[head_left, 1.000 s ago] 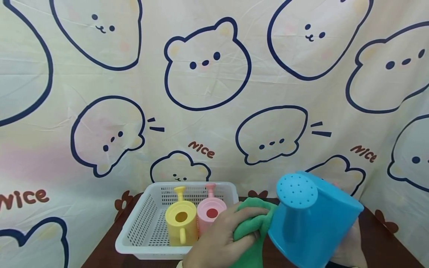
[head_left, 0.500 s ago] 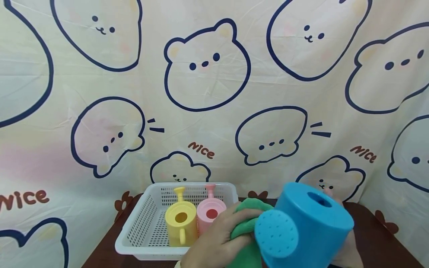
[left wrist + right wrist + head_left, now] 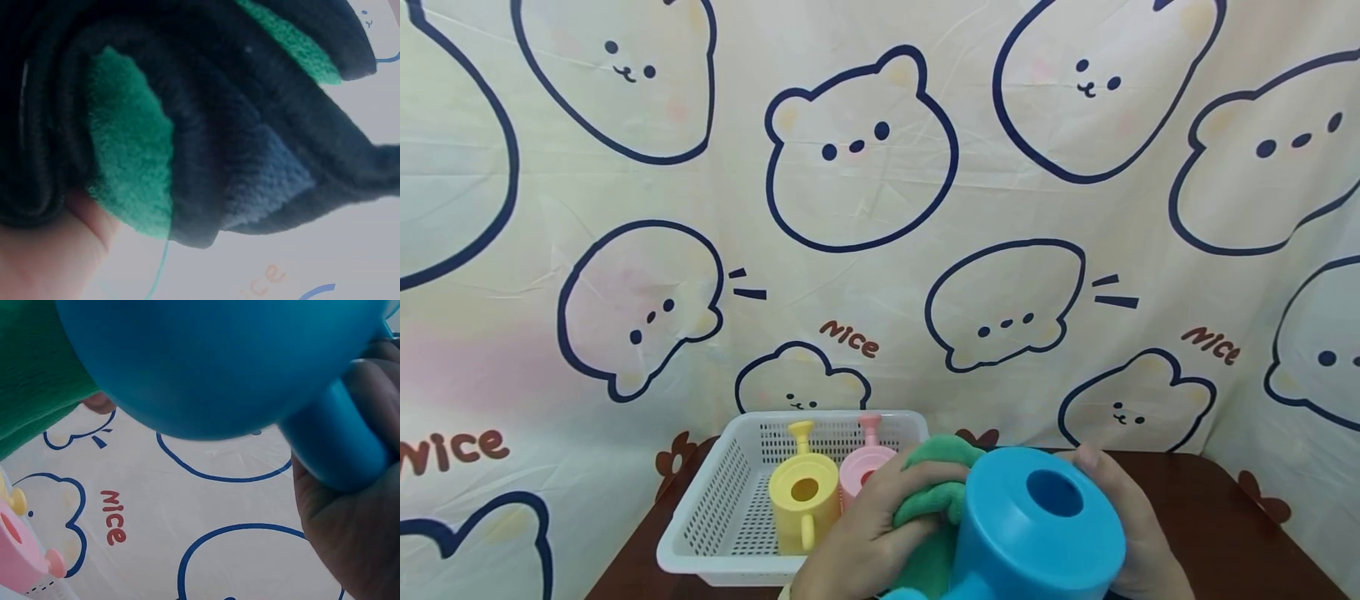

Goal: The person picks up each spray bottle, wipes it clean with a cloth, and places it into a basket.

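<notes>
A blue watering can [image 3: 1037,542] is held up at the lower right of the head view, its round top opening facing up and toward the camera. My right hand [image 3: 1138,525] grips it from the right; in the right wrist view, the fingers curl round its handle [image 3: 337,437]. Bunched in my left hand [image 3: 868,533] is a green cloth [image 3: 936,467], held against the can's left side. The left wrist view shows folds of the cloth [image 3: 131,144] close up, with dark edges. The can's sprinkler head is mostly cut off at the bottom of the head view.
A white perforated basket [image 3: 730,567] stands on the dark brown table [image 3: 1217,500], left of my hands. Inside it are a yellow watering can [image 3: 790,508] and a pink watering can [image 3: 857,467], partly hidden by my left hand. A cartoon-printed curtain [image 3: 880,292] hangs behind.
The blue watering can has turned, so its sprinkler head swung left and down and its top opening came into view. The left hand with the cloth shifted slightly left.
</notes>
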A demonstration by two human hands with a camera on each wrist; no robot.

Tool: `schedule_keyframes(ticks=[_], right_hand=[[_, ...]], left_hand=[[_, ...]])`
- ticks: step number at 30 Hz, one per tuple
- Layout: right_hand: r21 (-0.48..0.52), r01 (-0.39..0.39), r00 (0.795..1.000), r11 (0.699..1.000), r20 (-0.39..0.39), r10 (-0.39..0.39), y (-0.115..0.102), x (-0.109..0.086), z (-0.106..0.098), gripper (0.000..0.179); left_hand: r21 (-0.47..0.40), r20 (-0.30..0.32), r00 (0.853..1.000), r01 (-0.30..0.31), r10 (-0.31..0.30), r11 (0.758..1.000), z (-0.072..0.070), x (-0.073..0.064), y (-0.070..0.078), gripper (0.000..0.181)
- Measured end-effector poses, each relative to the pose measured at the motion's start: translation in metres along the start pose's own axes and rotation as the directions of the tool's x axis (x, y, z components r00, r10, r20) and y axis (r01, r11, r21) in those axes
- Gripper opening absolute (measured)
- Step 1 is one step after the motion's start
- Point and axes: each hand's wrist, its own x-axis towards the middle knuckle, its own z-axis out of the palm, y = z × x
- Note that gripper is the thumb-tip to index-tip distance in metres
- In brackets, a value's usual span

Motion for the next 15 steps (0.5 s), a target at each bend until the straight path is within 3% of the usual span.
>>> schedule_keyframes(ticks=[3, 6, 11, 15], right_hand=[[-0.044, -0.035, 0.999, 0.998, 0.008, 0.036, -0.002, 0.002, 0.012, 0.069], [-0.010, 0.030, 0.991, 1.000, 0.129, -0.028, 0.001, 0.009, 0.019, 0.068], [-0.011, 0.157, 0.939, 0.988, 0.311, -0.146, 0.006, 0.021, 0.025, 0.053], [-0.015, 0.205, 0.902, 0.979, 0.392, -0.183, 0.009, 0.027, 0.027, 0.049]], left_hand=[[-0.032, -0.005, 1.000, -0.028, 0.027, 0.999, 0.000, -0.001, -0.001, 0.039], [-0.060, -0.018, 0.998, -0.063, 0.062, 0.996, 0.001, -0.002, -0.002, 0.043], [-0.063, -0.053, 0.992, -0.114, 0.111, 0.991, 0.001, -0.003, -0.001, 0.045], [-0.086, -0.044, 0.995, -0.097, 0.094, 0.992, 0.001, -0.003, -0.001, 0.044]])
